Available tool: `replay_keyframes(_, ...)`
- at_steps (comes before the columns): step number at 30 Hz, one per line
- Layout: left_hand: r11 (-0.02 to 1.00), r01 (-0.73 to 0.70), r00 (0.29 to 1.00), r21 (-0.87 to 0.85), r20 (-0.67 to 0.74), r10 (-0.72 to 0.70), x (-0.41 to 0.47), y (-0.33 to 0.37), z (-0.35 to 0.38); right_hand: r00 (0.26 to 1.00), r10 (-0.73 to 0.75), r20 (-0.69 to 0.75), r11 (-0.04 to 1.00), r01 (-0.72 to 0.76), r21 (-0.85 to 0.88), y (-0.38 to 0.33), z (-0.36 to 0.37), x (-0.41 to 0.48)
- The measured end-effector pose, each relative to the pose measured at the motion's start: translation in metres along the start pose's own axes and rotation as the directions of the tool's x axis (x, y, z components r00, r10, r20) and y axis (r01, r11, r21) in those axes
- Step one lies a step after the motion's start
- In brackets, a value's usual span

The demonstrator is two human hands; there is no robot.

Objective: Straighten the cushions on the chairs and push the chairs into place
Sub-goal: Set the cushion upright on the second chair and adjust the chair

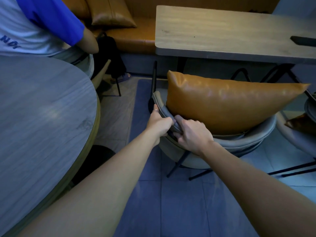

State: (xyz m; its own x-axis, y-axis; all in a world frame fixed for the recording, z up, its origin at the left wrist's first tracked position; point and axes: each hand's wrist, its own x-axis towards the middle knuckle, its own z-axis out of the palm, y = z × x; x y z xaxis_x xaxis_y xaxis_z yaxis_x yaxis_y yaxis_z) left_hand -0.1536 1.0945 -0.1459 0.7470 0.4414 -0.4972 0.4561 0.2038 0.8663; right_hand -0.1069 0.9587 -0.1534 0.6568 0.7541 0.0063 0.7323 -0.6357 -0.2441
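Note:
A grey padded chair (pixel 239 142) with thin black legs stands in front of a rectangular wooden table (pixel 222 31). An orange leather cushion (pixel 227 101) leans upright against the inside of its curved backrest. Both of my hands grip the left part of the backrest's top rim. My left hand (pixel 159 122) holds it from the outer left side, with a ring on one finger. My right hand (pixel 191 134) wraps over the rim right beside it, just below the cushion's lower left edge.
A round grey table (pixel 42 117) fills the left. A person in a white and blue shirt (pixel 34 26) sits behind it. An orange bench (pixel 133 36) with another cushion (pixel 111 16) runs along the back. A second chair (pixel 307 117) shows at the right edge. A dark object (pixel 303 41) lies on the rectangular table.

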Motion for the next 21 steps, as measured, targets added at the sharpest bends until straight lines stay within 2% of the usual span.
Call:
replay_keyframes(12, 0.999, -0.024, 1.000, -0.029, 0.011, 0.024, -0.002, 0.001, 0.007, 0.998, -0.050, -0.030, 0.998, 0.049, -0.040, 0.013, 0.001, -0.002)
replay_keyframes(21, 0.994, 0.046, 0.999, -0.100, 0.021, -0.044, 0.001, 0.001, 0.003, 0.997, -0.057, -0.050, 0.992, 0.051, -0.118, 0.016, 0.004, -0.002)
